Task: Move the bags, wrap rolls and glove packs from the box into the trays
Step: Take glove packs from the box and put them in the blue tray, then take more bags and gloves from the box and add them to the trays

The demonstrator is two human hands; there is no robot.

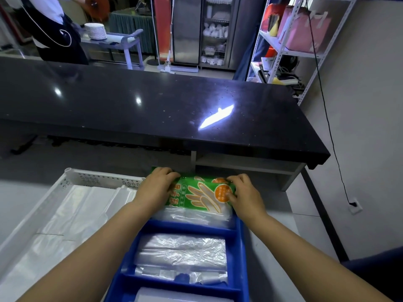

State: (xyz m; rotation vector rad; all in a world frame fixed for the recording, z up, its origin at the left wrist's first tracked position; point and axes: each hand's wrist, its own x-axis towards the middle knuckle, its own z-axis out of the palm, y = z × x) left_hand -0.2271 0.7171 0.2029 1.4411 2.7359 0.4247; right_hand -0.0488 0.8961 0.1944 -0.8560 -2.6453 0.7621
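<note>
A green glove pack [201, 194] with orange circles and a printed hand lies over the far compartment of the blue divided tray [239, 253]. My left hand [156, 185] grips its left end and my right hand [244, 192] grips its right end. Clear plastic packs lie under it in that compartment. The middle compartment holds folded clear bags [182, 250] and small wrap rolls [183, 276] along its near edge. To the left stands a white perforated tray [98, 177] with flat clear plastic bags [72, 216] inside. No box is in view.
A long black countertop [152, 110] runs across just beyond the trays, with an open shelf under its right end. A person in a dark apron stands at the far left behind it. A metal rack [290, 40] and a wall cable are on the right.
</note>
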